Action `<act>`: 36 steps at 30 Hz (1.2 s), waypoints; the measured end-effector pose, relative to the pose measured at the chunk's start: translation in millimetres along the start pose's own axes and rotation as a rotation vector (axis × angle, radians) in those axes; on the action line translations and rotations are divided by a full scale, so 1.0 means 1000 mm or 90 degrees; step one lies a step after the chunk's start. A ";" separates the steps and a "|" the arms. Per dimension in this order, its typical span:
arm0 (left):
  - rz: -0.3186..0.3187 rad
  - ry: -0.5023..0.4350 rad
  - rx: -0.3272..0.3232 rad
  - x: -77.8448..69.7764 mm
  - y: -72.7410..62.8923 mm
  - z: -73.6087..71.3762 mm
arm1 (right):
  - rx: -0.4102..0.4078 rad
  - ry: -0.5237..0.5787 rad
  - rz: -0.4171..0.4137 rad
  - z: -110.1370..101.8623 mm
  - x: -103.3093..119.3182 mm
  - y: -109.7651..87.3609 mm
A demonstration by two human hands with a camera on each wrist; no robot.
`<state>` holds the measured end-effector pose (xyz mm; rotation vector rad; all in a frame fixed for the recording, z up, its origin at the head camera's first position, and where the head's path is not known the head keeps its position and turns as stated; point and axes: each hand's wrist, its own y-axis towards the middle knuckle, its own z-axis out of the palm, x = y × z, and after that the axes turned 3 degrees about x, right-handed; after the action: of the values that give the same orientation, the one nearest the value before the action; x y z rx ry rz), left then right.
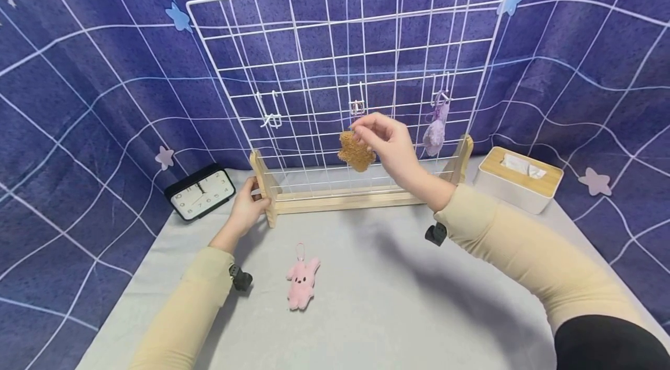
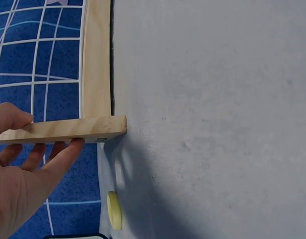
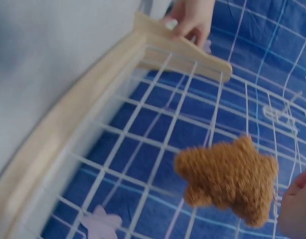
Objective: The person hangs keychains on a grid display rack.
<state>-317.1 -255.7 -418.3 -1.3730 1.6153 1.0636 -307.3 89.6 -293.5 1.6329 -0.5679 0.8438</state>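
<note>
My right hand (image 1: 389, 146) pinches a small brown plush toy (image 1: 357, 152) at its top, in front of the white wire grid rack (image 1: 314, 61). Just above those fingertips is the middle hook (image 1: 357, 107) of the grid. In the right wrist view the fuzzy brown plush (image 3: 230, 177) hangs before the wires, with only part of the hand in sight at the edge. My left hand (image 1: 247, 210) grips the left wooden foot (image 2: 68, 130) of the rack, thumb on one side, fingers on the other. A pink plush bunny (image 1: 300, 284) with a loop lies on the table.
A purple plush (image 1: 435, 132) hangs from the right hook (image 1: 441, 96). The left hook (image 1: 271, 117) carries nothing. A black-framed clock (image 1: 201, 192) stands at left, a tissue box (image 1: 518, 178) at right. Behind the rack hangs a blue curtain (image 1: 104, 102).
</note>
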 end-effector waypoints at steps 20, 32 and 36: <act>0.004 -0.009 -0.010 0.031 0.018 -0.001 | 0.206 -0.064 0.118 0.056 -0.058 -0.050; -0.002 0.002 0.003 0.001 0.004 0.001 | 0.254 -0.107 0.147 0.093 -0.085 -0.063; -0.003 0.007 0.002 -0.001 0.002 0.001 | 0.266 -0.124 0.156 0.103 -0.096 -0.067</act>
<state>-319.2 -254.4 -417.8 -1.3820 1.6204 1.0528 -294.0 -2.8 -418.2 2.0712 -0.7775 1.0394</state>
